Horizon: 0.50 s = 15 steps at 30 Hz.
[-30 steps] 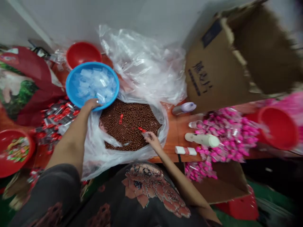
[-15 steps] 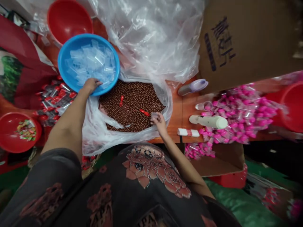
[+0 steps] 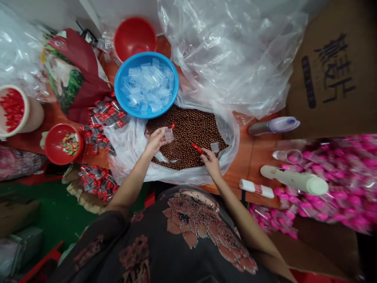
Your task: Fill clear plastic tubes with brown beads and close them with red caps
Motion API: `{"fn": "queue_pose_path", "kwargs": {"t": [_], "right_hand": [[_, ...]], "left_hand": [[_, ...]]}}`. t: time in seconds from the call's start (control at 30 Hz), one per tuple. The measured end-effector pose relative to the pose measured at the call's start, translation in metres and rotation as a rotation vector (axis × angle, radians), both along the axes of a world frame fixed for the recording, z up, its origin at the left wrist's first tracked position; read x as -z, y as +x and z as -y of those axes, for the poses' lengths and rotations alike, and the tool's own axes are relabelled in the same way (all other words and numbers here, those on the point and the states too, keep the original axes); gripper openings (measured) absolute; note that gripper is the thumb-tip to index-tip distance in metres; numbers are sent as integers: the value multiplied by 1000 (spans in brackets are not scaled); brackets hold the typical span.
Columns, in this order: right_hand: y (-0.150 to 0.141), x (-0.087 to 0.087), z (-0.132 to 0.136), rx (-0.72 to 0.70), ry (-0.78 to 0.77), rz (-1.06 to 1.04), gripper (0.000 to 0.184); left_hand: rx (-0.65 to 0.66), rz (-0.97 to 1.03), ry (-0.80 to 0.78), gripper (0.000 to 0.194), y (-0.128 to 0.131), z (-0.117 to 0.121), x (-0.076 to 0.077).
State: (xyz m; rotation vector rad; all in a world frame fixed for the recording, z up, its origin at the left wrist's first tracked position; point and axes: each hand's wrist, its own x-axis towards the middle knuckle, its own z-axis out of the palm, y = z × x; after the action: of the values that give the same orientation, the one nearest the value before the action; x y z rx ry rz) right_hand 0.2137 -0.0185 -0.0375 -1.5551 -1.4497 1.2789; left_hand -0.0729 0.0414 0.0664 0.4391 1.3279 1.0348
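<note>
A heap of small brown beads (image 3: 188, 137) lies in an open clear plastic bag (image 3: 129, 145) on the wooden table. My left hand (image 3: 156, 139) is over the left side of the heap, pinching a small clear plastic bag (image 3: 169, 135). My right hand (image 3: 209, 161) rests at the heap's right edge with fingers curled beside a small red scoop (image 3: 196, 147); another small clear bag (image 3: 215, 147) lies just past it. A blue bowl (image 3: 123, 74) filled with empty clear bags stands behind the beads.
A red bowl (image 3: 134, 37) stands behind the blue one. Red-capped packets (image 3: 103, 118) spread to the left, near a small red bowl (image 3: 60, 143) and a white tub (image 3: 32, 114). Pink packets (image 3: 332, 173), white bottles (image 3: 294, 180) and a cardboard box (image 3: 332, 78) are at the right.
My left hand left the blue bowl and came down over the beads with a small clear bag. My right hand stayed by the red scoop. The camera view shifted right.
</note>
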Motion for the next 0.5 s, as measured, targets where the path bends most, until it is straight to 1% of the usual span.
{"fn": "queue_pose_path", "kwargs": {"t": [0.07, 0.13, 0.2, 0.27, 0.3, 0.37, 0.4, 0.5], "right_hand": [[-4, -2, -2, -71, 84, 123, 39], [-7, -3, -6, -152, 123, 243, 42], [-9, -2, -12, -236, 122, 337, 47], [-9, 2, -19, -290, 93, 400, 45], [-8, 5, -23, -289, 79, 420, 42], [-4, 8, -29, -233, 63, 436, 37], [-1, 8, -30, -189, 59, 430, 36], [13, 5, -29, -56, 74, 352, 35]], "left_hand": [[42, 60, -10, 45, 15, 19, 13], [94, 6, -25, 51, 24, 34, 29], [183, -198, -43, 51, 29, 46, 48], [315, -467, -52, 41, 32, 54, 67], [377, -569, -55, 35, 33, 57, 76], [456, -662, -67, 25, 38, 60, 91], [469, -667, -75, 23, 41, 60, 97], [456, -645, -69, 22, 56, 55, 111]]}}
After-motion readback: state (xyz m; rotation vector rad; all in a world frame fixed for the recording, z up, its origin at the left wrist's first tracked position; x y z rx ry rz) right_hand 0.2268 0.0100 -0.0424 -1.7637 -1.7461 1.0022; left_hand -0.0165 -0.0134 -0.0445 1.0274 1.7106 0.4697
